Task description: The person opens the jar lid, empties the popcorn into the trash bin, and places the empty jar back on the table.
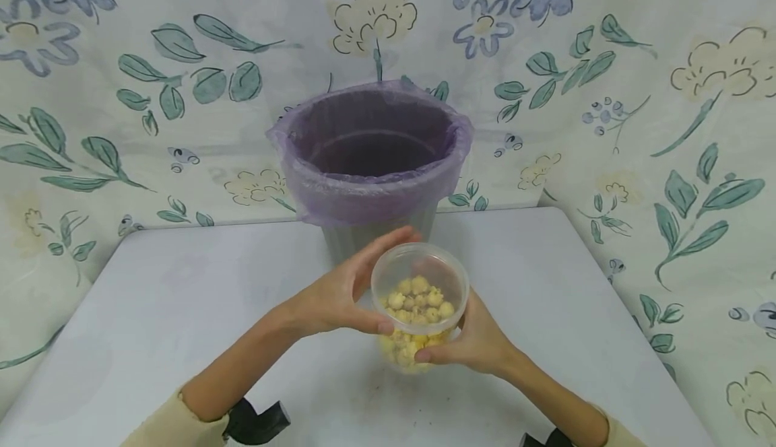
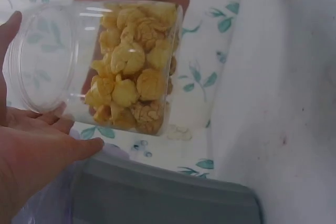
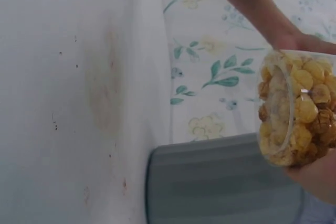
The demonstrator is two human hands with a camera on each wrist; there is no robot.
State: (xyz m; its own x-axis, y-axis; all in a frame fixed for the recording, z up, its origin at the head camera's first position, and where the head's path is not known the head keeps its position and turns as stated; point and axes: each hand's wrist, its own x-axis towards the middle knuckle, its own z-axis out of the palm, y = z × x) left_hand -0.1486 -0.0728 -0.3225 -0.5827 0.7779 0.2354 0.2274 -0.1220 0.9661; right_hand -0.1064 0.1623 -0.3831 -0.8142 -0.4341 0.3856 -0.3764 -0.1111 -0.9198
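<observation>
A clear plastic jar (image 1: 419, 299) partly filled with yellow popcorn (image 2: 128, 61) is held in front of the bin, its round rim tilted toward the head camera. My right hand (image 1: 475, 342) grips the jar low on its right side, thumb across the front. Around the rim from the left curves my left hand (image 1: 339, 295), its thumb at the near edge and fingers behind. In the left wrist view the left palm and fingers lie beside the jar's neck. The right wrist view shows the jar's base end packed with popcorn.
Behind the jar stands a grey bin (image 3: 220, 179) with a purple plastic liner (image 1: 370, 198) folded over its rim. Both rest on a white table (image 1: 212, 299) with small dark specks near the front. Floral fabric (image 1: 388, 23) hangs at the back and sides.
</observation>
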